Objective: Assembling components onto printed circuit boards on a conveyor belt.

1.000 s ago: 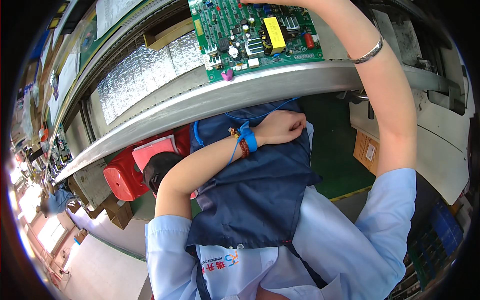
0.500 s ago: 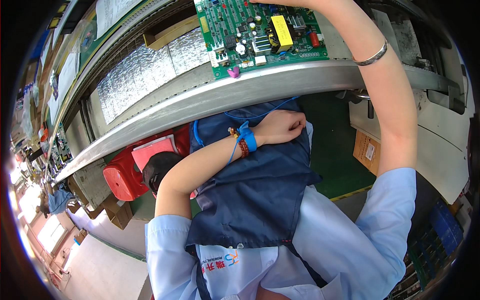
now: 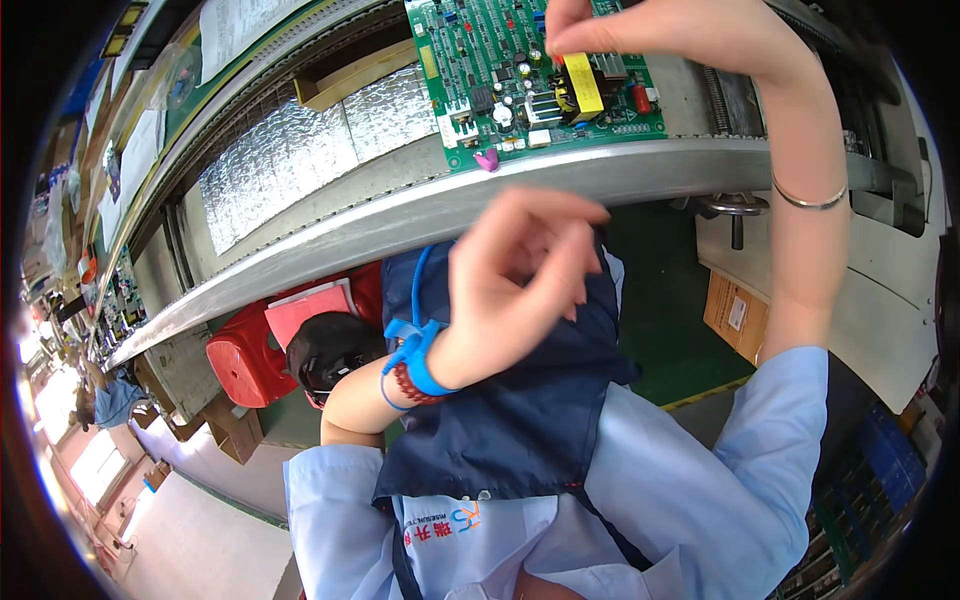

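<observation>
My right hand (image 3: 630,32) reaches over a green circuit board (image 3: 470,130), thumb and finger pinched together beside the yellow-topped transformer (image 3: 583,85). What sits between those fingertips is too small to make out. My left hand (image 3: 520,285), slightly smeared by motion, is raised in front of the metal rail (image 3: 380,195), below the board. Its fingers are curled in, with thumb and forefinger tips close together; any small thing inside stays hidden. A blue wrist strap (image 3: 425,365) circles that wrist. The board carries a red capacitor (image 3: 641,98), and a small purple piece (image 3: 487,159) lies at its near edge.
Silvery foil-like sheets (image 3: 280,160) lie along the line left of the board, with a cardboard tray (image 3: 355,75) behind. A hand wheel (image 3: 733,206) juts below the rail. A red stool (image 3: 250,360) stands at left, a brown carton (image 3: 736,312) at right.
My left hand has risen from my lap toward the rail, its wrist turning. My right hand has drawn back nearer over the board. The board appears slightly further right and lower.
</observation>
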A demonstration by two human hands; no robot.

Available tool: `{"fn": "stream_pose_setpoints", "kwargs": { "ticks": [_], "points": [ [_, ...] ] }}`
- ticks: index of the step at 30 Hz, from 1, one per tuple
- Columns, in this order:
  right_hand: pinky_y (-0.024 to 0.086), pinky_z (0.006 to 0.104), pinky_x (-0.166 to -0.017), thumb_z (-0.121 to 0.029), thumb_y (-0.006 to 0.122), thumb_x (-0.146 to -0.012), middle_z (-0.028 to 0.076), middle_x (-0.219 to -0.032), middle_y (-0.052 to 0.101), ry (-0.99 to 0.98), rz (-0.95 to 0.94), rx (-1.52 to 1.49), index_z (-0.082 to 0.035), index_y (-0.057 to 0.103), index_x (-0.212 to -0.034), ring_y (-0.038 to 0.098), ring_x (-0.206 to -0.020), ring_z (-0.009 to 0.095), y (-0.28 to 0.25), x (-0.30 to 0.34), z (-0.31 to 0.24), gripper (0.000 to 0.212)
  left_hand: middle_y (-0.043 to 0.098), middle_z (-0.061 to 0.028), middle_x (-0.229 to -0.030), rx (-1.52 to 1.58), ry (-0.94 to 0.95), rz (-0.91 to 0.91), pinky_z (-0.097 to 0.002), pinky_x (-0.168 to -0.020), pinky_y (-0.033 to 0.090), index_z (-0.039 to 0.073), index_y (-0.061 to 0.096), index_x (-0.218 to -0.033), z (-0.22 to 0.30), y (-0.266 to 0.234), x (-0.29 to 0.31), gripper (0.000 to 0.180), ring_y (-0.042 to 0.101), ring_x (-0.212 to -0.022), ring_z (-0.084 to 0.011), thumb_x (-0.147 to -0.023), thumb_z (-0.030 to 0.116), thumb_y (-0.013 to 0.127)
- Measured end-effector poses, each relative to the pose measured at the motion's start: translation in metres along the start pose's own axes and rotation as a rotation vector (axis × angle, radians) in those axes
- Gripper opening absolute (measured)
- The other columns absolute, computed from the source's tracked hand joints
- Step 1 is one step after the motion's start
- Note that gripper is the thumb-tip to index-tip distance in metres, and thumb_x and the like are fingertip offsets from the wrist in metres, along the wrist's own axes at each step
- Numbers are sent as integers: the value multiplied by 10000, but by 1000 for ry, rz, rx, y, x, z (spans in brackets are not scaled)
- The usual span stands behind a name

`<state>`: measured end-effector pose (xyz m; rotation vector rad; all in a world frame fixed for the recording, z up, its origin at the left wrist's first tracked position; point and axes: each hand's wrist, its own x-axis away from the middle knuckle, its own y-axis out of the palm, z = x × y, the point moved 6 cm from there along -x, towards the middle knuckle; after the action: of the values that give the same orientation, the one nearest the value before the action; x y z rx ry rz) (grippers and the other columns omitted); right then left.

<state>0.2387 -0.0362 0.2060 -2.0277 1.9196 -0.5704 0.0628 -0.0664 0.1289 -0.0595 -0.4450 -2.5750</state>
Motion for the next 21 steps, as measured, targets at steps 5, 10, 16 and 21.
{"fn": "stream_pose_setpoints", "kwargs": {
  "ticks": [5, 10, 16, 21],
  "points": [
    [445, 246, -710, -33, 671, -780, 52, -756, 655, 30, -113, -92, 2, 422, -1239, 619, -751, 93, 12, 8, -10, 524, 603, -78, -800, 95, -8, 157, -178, -426, 433, -42, 534, -1076, 12, -14, -24, 171, 557, -521, -62, -928, 43, 540],
    [429, 236, -660, -65, 664, -793, 39, -777, 649, 83, -193, 30, -32, 429, -1245, 604, -736, 92, 19, 8, -16, 510, 615, -83, -803, 160, -4, 230, -179, -389, 398, -40, 554, -1018, 8, -15, -29, 155, 546, -492, -67, -915, 73, 580],
    [444, 239, -666, -93, 653, -811, 40, -788, 647, 129, -174, -10, -45, 436, -1256, 605, -739, 96, 18, 10, -13, 498, 613, -69, -776, 197, -30, 223, -172, -373, 366, -27, 563, -972, 4, -14, -31, 130, 532, -480, -56, -914, 86, 591],
    [450, 242, -672, -104, 642, -821, 42, -802, 650, 123, -198, 4, -43, 444, -1253, 607, -747, 94, 19, 11, -11, 479, 611, -67, -772, 222, -26, 213, -171, -373, 367, -26, 563, -966, 3, -13, -32, 131, 531, -478, -56, -915, 92, 592]
  ]
}}
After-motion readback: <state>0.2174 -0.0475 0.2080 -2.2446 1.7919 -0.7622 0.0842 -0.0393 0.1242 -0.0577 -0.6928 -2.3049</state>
